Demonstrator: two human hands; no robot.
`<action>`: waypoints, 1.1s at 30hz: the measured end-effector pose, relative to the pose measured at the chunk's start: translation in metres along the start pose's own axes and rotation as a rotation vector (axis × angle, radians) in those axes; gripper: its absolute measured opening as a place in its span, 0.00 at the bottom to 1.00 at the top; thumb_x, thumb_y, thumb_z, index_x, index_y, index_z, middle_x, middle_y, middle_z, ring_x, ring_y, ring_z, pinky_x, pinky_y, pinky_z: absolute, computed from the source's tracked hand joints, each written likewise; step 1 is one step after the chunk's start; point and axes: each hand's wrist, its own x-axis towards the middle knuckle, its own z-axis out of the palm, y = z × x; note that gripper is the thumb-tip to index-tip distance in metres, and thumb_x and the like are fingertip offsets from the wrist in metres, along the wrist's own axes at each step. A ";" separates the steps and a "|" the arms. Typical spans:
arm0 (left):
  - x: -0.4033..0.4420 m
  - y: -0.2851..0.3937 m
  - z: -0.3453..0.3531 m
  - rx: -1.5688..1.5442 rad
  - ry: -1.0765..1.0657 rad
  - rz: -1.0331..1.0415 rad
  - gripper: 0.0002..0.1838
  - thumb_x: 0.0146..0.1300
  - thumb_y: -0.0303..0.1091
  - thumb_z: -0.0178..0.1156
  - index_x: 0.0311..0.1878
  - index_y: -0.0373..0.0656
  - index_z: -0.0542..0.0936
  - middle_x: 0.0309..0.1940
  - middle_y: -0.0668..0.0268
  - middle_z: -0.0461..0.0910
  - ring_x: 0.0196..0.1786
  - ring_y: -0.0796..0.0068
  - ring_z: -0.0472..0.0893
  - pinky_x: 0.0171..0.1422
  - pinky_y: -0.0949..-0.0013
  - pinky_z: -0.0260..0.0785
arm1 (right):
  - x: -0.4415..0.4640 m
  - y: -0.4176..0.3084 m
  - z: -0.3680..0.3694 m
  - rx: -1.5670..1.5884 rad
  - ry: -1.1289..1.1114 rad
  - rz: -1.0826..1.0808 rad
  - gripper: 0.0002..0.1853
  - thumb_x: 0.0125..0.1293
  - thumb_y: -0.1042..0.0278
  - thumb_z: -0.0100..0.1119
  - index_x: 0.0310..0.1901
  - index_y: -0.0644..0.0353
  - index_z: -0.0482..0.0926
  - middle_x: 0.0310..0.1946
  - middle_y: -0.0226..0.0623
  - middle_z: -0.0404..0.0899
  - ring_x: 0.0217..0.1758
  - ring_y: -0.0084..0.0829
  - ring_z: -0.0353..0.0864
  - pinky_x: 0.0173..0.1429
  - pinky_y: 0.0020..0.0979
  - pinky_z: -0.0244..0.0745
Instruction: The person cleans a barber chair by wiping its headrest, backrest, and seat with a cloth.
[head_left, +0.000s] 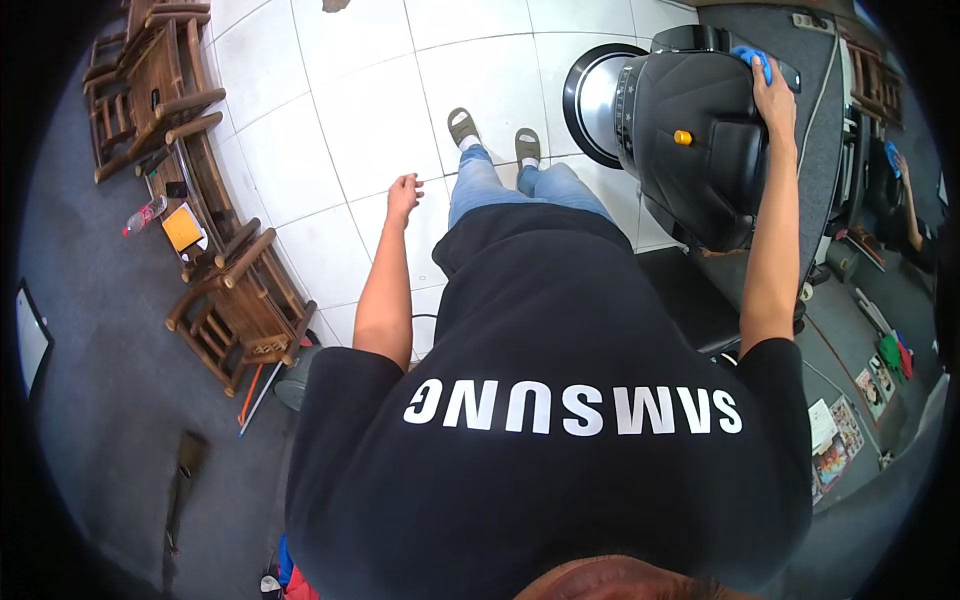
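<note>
My right hand (pixel 773 100) reaches to the right and holds a blue cloth (pixel 750 60) against the far edge of a black padded barber chair (pixel 690 110). The chair stands on a round chrome base (pixel 597 105), and a small orange-yellow piece (pixel 683 137) shows on its dark surface. Just beyond my fingers is a dark flat object (pixel 790 77), too partly covered to name. My left hand (pixel 404 197) hangs free over the white floor tiles, fingers loosely bent and apart, with nothing in it.
Wooden chairs (pixel 245 305) and a low wooden table (pixel 160 185) with a plastic bottle (pixel 145 215) and yellow item (pixel 182 228) line the left. A mirror (pixel 900 235) on the right reflects the arm and cloth. A black seat (pixel 685 300) stands close by my right side.
</note>
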 end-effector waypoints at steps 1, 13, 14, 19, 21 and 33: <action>0.011 0.010 -0.005 0.004 0.002 0.010 0.19 0.76 0.45 0.50 0.59 0.42 0.79 0.44 0.64 0.86 0.37 0.74 0.84 0.39 0.68 0.75 | -0.005 -0.007 -0.006 0.009 -0.017 -0.007 0.38 0.74 0.29 0.42 0.68 0.56 0.75 0.59 0.58 0.80 0.65 0.61 0.76 0.68 0.52 0.70; 0.067 0.079 -0.005 0.106 -0.043 0.023 0.20 0.76 0.44 0.50 0.59 0.41 0.78 0.44 0.64 0.86 0.39 0.73 0.84 0.40 0.68 0.75 | -0.065 -0.009 -0.017 -0.023 0.254 -0.578 0.17 0.74 0.53 0.59 0.56 0.53 0.83 0.62 0.41 0.80 0.68 0.50 0.76 0.70 0.47 0.67; 0.063 0.079 0.001 0.090 -0.035 0.011 0.19 0.76 0.44 0.50 0.59 0.41 0.78 0.44 0.64 0.86 0.38 0.73 0.84 0.40 0.68 0.75 | -0.058 -0.013 -0.017 -0.100 0.230 -0.565 0.18 0.73 0.52 0.60 0.55 0.53 0.83 0.62 0.36 0.81 0.66 0.49 0.77 0.68 0.47 0.70; 0.042 0.087 0.039 0.006 -0.007 -0.006 0.19 0.76 0.44 0.50 0.59 0.42 0.78 0.44 0.64 0.86 0.38 0.74 0.84 0.40 0.68 0.75 | 0.018 -0.016 -0.006 -0.108 -0.130 -0.363 0.26 0.70 0.43 0.59 0.59 0.53 0.81 0.60 0.42 0.82 0.62 0.50 0.80 0.64 0.47 0.75; 0.029 0.086 0.055 0.011 -0.027 -0.034 0.21 0.77 0.45 0.49 0.62 0.41 0.77 0.47 0.63 0.85 0.43 0.71 0.84 0.45 0.65 0.75 | 0.053 -0.027 0.005 -0.195 -0.327 -0.256 0.30 0.69 0.38 0.58 0.62 0.53 0.80 0.60 0.45 0.81 0.62 0.50 0.80 0.65 0.47 0.74; -0.077 0.088 0.093 -0.046 0.099 -0.113 0.24 0.79 0.48 0.47 0.68 0.41 0.74 0.57 0.57 0.83 0.54 0.62 0.85 0.57 0.58 0.77 | 0.177 0.010 0.143 0.063 -1.216 -0.254 0.43 0.67 0.30 0.57 0.73 0.56 0.70 0.73 0.47 0.70 0.67 0.46 0.77 0.74 0.42 0.66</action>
